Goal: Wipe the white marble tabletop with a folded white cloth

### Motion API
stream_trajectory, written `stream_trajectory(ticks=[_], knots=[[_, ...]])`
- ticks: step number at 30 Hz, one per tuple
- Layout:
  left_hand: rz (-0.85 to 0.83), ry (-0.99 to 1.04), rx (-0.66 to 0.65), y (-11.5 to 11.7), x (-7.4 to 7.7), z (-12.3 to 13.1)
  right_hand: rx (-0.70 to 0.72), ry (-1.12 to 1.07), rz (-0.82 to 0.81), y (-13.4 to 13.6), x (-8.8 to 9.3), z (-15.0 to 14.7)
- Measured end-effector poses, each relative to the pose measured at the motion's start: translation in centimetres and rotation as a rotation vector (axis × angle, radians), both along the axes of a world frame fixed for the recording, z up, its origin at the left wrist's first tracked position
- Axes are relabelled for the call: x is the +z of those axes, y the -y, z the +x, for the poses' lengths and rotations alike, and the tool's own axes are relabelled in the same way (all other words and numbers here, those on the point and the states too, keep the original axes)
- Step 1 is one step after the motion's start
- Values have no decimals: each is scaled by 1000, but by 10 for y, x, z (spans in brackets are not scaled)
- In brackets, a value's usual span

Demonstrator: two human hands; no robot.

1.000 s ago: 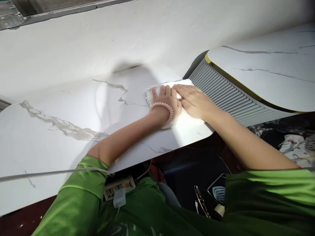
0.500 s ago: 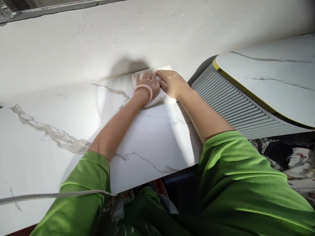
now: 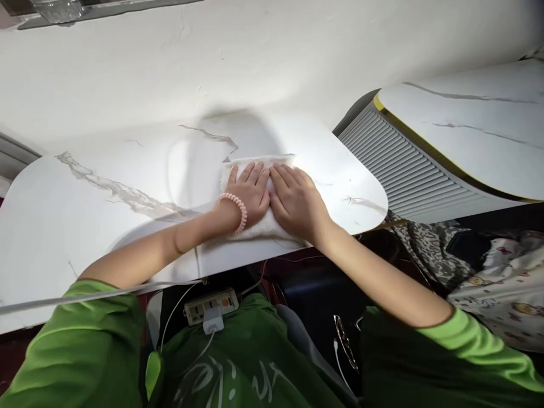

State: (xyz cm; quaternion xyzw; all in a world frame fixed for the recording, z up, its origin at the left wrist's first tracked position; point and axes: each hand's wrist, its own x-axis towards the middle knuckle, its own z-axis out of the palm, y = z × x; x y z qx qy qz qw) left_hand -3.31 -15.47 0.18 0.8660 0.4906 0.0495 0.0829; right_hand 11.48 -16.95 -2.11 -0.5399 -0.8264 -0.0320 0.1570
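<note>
A white cloth [image 3: 266, 228] lies spread on the white marble-patterned tabletop [image 3: 127, 164], near its front edge. My left hand [image 3: 249, 195], with a pink coiled band at the wrist, presses flat on the cloth's left part. Beside it, my right hand [image 3: 296, 199] lies flat on the right part, fingers straight and close together. The two hands touch or nearly touch along the thumbs. Both are open, palms down, and much of the cloth is hidden beneath them.
A white wall [image 3: 272, 51] rises behind the table. To the right stands a ribbed cabinet [image 3: 425, 170] with a gold-edged top. A grey cable [image 3: 106, 293] crosses over my left sleeve. Below the front edge hang a power strip [image 3: 232, 301] and charger; patterned fabric [image 3: 501, 300] lies lower right.
Both hands and the cloth have come back from the wall side toward the table's front edge. The view has shifted, now showing the table's rounded ends and the power strip.
</note>
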Motion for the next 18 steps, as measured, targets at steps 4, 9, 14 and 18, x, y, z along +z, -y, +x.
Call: stream_trajectory(ticks=[4, 9, 14, 18], knots=[[15, -39, -3, 51, 3, -15, 13, 8, -6, 52, 5, -16], [-1, -43, 14, 48, 4, -18, 60, 7, -37, 43, 5, -19], [-21, -4, 42, -22, 0, -17, 67, -12, -28, -29, 1, -24], [35, 57, 85, -100, -8, -28, 86, -4, -1, -109, -4, -37]])
